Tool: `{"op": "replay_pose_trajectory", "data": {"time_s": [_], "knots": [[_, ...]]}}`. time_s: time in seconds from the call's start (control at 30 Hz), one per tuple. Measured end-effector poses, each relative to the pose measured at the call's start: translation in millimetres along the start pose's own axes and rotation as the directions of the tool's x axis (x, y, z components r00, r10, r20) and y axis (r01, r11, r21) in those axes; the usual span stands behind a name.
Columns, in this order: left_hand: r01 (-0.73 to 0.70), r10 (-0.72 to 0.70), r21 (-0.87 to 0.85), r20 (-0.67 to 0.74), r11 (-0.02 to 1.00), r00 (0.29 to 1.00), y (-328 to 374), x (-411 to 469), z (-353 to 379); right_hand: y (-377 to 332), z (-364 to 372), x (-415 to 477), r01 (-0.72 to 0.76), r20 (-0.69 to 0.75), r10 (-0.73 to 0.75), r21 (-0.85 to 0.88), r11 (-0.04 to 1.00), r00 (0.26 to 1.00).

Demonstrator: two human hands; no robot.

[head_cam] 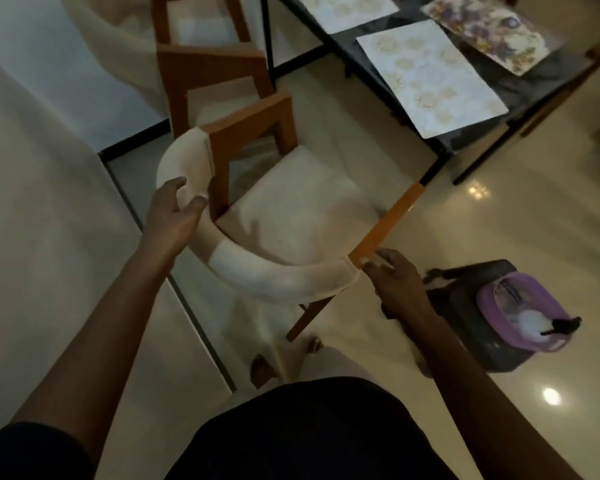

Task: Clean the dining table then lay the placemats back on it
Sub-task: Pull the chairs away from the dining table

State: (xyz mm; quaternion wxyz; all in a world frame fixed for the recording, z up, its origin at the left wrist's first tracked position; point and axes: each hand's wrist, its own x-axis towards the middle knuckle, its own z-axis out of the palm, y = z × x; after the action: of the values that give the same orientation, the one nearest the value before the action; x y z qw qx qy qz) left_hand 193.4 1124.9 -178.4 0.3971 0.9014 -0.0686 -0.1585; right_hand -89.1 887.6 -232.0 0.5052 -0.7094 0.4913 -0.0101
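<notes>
Head view, looking steeply down: the dining table [530, 88], dark-topped on thin black legs, fills the upper right of the frame. Three placemats lie on it: a pale one with round gold motifs [430, 76] nearest, a second of the same pattern [347, 8] cut by the top edge, and a floral purple one [489, 29] further right, overlapping the table's far side.

Left of the table, at centre frame, stands a wooden chair [284, 209] with a cream seat cushion and a curved, cream-padded backrest. The left hand [172, 216] is at the backrest's left curve, fingers spread and curled loosely around the padding without closing on it. The right hand [392, 275] sits at the backrest's right end, where the padding meets the orange wooden arm, fingers open and just touching it.

Behind this chair, towards the upper left, two more wooden chairs [205, 53] stand in a row against a white wall.

At lower right a dark stool [465, 317] on the glossy tiled floor carries a purple basin [523, 313] holding something white and a small dark object too blurred to identify.
</notes>
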Motion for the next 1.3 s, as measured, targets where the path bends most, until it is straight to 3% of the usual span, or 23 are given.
{"op": "replay_pose_trajectory", "data": {"time_s": [0.43, 0.67, 0.73, 0.9, 1.03, 1.3], "knots": [[0.036, -0.082, 0.281, 0.155, 0.959, 0.984, -5, 145, 4, -7, 39, 37, -0.121, 0.012, 0.12, 0.037, 0.992, 0.993], [0.044, -0.179, 0.419, 0.29, 0.907, 0.94, -10, 214, -1, -14, 82, 44, -0.245, -0.141, 0.258, 0.101, 0.964, 0.956], [0.042, -0.203, 0.427, 0.338, 0.903, 0.919, -14, 241, -1, -15, 90, 47, -0.291, -0.181, 0.325, 0.191, 0.937, 0.928], [-0.029, -0.207, 0.489, 0.421, 0.872, 0.883, -40, 316, 18, -23, 114, 45, -0.482, -0.236, 0.615, 0.44, 0.758, 0.752], [-0.097, -0.193, 0.515, 0.479, 0.851, 0.857, -9, 309, 15, -40, 126, 48, -0.532, -0.318, 0.666, 0.416, 0.738, 0.675], [-0.184, -0.108, 0.463, 0.536, 0.867, 0.837, -6, 351, 22, -64, 140, 61, -0.561, -0.424, 0.645, 0.321, 0.763, 0.636]]}}
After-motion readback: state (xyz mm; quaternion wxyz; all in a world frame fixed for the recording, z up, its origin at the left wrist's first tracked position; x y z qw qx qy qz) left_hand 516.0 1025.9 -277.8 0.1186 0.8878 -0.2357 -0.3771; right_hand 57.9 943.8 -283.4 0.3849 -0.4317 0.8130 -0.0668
